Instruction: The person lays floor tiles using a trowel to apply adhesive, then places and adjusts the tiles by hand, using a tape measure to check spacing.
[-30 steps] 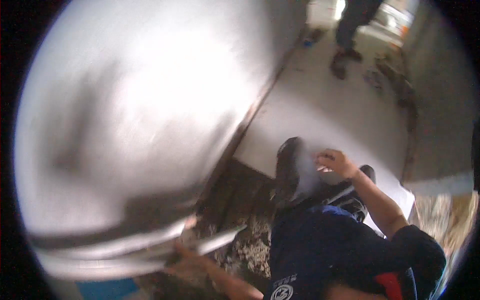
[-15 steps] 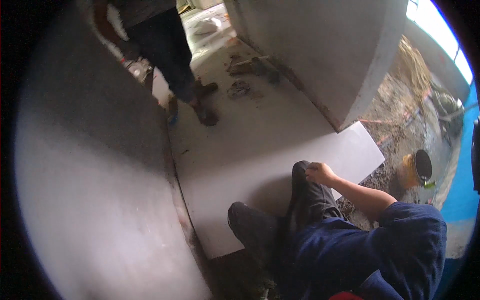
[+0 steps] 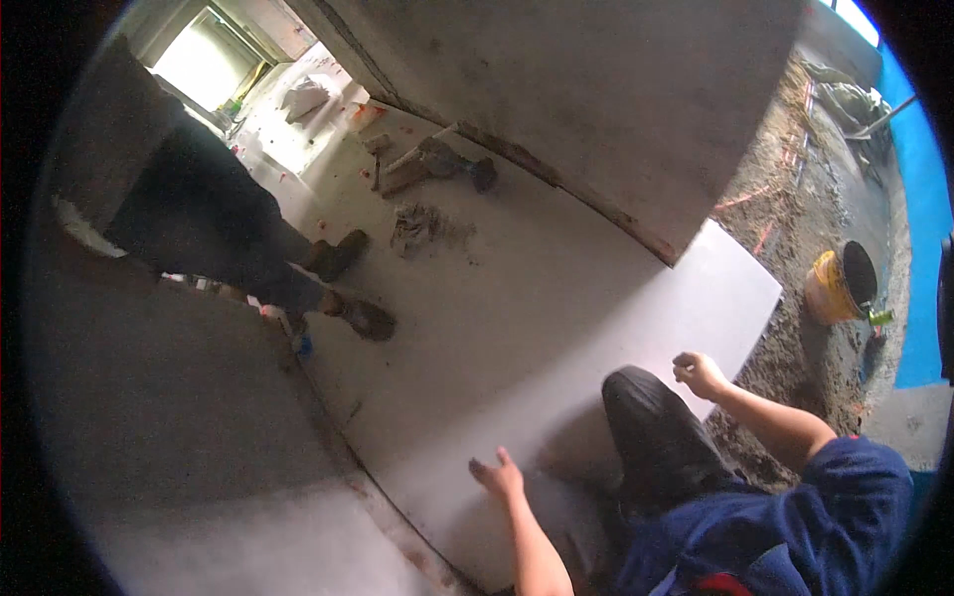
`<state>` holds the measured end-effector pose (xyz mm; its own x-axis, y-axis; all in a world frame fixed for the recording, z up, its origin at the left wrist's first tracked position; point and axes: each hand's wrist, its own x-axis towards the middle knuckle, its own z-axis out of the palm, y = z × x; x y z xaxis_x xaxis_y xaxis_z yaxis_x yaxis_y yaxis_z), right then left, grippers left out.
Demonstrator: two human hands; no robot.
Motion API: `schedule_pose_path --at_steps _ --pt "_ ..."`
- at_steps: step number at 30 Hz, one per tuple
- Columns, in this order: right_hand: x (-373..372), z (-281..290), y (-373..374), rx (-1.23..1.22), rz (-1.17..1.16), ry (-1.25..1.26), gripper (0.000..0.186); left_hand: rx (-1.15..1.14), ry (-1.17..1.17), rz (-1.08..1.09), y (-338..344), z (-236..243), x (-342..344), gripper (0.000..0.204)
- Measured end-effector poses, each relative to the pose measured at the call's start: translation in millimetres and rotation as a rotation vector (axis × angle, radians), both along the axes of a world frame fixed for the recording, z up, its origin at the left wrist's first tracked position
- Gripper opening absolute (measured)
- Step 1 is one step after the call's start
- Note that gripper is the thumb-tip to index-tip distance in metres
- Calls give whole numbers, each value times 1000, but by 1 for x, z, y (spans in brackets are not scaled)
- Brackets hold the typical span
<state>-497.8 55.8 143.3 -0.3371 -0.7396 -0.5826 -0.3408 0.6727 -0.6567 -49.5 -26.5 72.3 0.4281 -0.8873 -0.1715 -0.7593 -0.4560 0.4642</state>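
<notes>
Both my hands are over a large pale floor slab [image 3: 477,318] in a passage. My left hand [image 3: 499,475] is open, thumb and fingers apart, beside my dark-clad legs near the left wall. My right hand [image 3: 699,373] is curled closed just right of my raised knee [image 3: 646,417], near the slab's right edge; what it holds, if anything, I cannot make out.
A person in dark trousers [image 3: 204,204] stands ahead-left. Grey walls [image 3: 566,89] flank the passage. Tools [image 3: 437,159] and debris lie on the slab, a white sack [image 3: 305,97] farther back. A yellow bucket [image 3: 825,288] stands on rough mortar [image 3: 755,199] to the right.
My view has turned rightward along the passage. My left hand, low at the left by long pale pieces a second ago and out of sight afterwards, now shows open over the slab.
</notes>
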Motion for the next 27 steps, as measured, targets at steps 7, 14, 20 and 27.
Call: schedule_pose_path --at_steps 7,14,20,27 --pt "22 -21 -160 -43 110 211 31 62 -170 -395 -215 -80 -74 77" --pt "-2 -12 -500 -366 135 459 39 138 -359 -196 -348 -85 -112 79" --pt "9 -26 -788 -662 355 874 44 309 -403 -115 -363 -72 -98 86" --pt "-24 -55 -937 -235 771 739 44 347 -221 -109 -371 -53 -101 104"
